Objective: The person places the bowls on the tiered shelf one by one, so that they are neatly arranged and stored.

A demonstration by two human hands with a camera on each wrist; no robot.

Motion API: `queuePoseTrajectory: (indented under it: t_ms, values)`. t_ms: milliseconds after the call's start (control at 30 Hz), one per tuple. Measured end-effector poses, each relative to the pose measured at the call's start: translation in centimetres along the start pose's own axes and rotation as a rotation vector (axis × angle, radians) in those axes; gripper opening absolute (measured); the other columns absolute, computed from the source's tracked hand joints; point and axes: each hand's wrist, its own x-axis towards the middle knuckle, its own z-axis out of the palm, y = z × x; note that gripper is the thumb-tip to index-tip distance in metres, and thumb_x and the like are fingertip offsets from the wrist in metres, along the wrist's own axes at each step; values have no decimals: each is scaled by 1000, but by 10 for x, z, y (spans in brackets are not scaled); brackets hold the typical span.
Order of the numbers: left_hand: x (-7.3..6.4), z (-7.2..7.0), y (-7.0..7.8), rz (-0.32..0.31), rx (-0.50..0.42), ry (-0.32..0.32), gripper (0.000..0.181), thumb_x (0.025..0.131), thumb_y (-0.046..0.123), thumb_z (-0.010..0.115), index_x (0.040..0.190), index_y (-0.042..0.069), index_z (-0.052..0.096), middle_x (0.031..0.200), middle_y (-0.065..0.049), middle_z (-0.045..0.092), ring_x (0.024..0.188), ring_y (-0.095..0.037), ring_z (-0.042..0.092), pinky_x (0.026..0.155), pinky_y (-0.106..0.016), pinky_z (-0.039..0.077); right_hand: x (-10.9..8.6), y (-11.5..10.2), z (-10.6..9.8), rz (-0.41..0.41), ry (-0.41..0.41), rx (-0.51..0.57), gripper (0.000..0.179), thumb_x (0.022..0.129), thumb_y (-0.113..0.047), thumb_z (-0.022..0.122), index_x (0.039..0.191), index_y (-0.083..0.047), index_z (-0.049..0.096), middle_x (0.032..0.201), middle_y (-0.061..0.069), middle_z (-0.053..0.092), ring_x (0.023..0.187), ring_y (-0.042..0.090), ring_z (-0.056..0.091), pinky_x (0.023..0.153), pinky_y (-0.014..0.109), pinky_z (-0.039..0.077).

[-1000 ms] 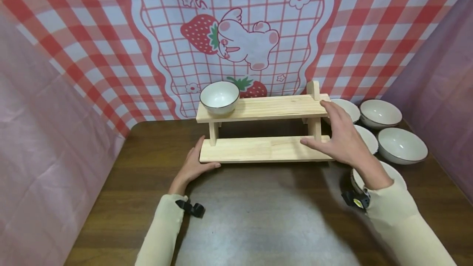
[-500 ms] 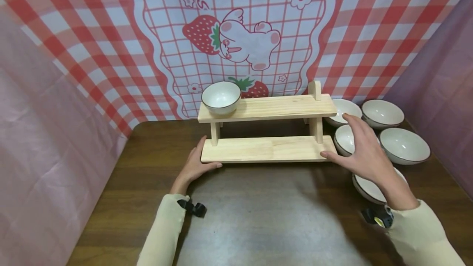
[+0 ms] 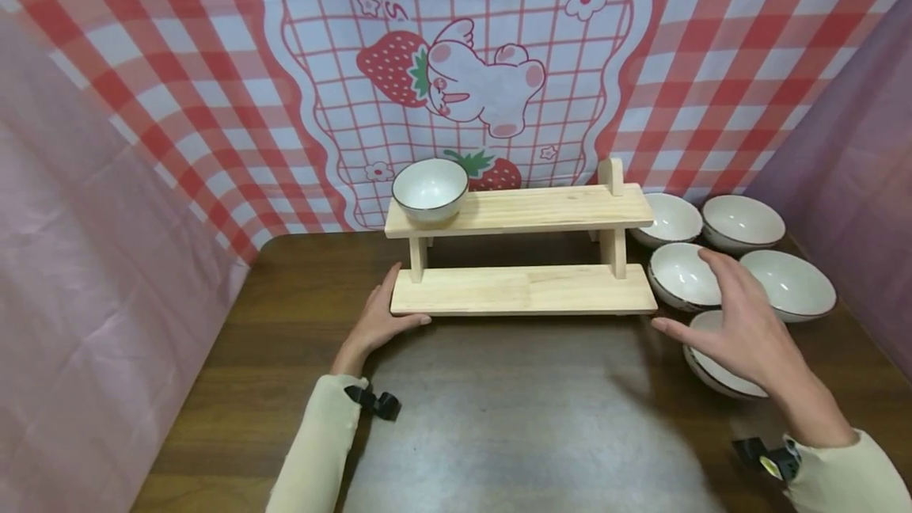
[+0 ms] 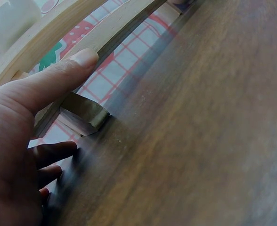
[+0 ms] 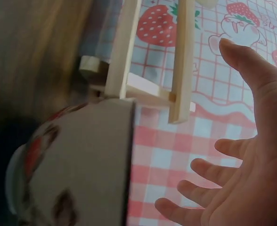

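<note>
A two-tier wooden display shelf (image 3: 523,289) stands against the back cloth. My left hand (image 3: 375,321) holds the left end of its lower board, thumb along the front edge and a finger along the end; in the left wrist view the thumb (image 4: 58,80) lies across the board while other fingers extend below it. A white bowl with a dark rim (image 3: 431,190) sits at the left of the upper board. My right hand (image 3: 755,331) is spread with nothing in it, over the front bowl (image 3: 720,366) and close to the middle bowl (image 3: 684,275), right of the shelf.
More white bowls stand at the back right: one beside the shelf (image 3: 670,220), another behind (image 3: 743,222) and a third at the far right (image 3: 791,283). A strawberry-print cloth (image 3: 484,93) hangs behind the brown table (image 3: 456,418), with pink cloth (image 3: 85,299) at the left.
My right hand has left the shelf's right end and moved right and toward me, over the bowls. My left hand stays at the shelf's left end.
</note>
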Motion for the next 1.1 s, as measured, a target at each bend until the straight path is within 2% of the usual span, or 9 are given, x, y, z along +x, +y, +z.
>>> queuePoseTrajectory:
  t_ms: [200,367,767,967,1100]
  values:
    - [1,0,0,4,-4,3,117,74,44,88,162,19,15,162,-16,34,148,-41,30,118,-62,29,-12,11,-1,45,-26,-27,115,72,-45,86,159,-5,22,156,34,29,142,54,26,105,76,24]
    - [1,0,-1,1,-13,-3,118,74,45,88,162,19,15,162,-15,33,149,-41,29,118,-62,29,-22,22,1,47,-23,-22,115,73,-44,86,159,-4,20,156,35,27,142,55,25,105,77,24]
    - [1,0,1,2,-12,5,116,74,39,88,162,17,15,161,-16,35,148,-41,31,118,-61,29,-37,43,7,42,37,-58,114,65,-43,90,152,2,32,147,37,39,130,59,36,93,75,30]
    - [0,0,3,-5,3,3,116,75,42,87,162,16,15,163,-15,32,151,-44,23,120,-64,23,-44,50,9,28,52,-54,114,57,-40,94,148,1,38,139,36,44,123,56,41,86,70,33]
    - [0,0,2,-15,9,1,116,75,43,87,162,17,15,164,-14,31,153,-44,20,121,-64,21,-51,55,11,33,43,-52,114,56,-40,95,147,-1,39,138,34,45,120,54,42,78,73,35]
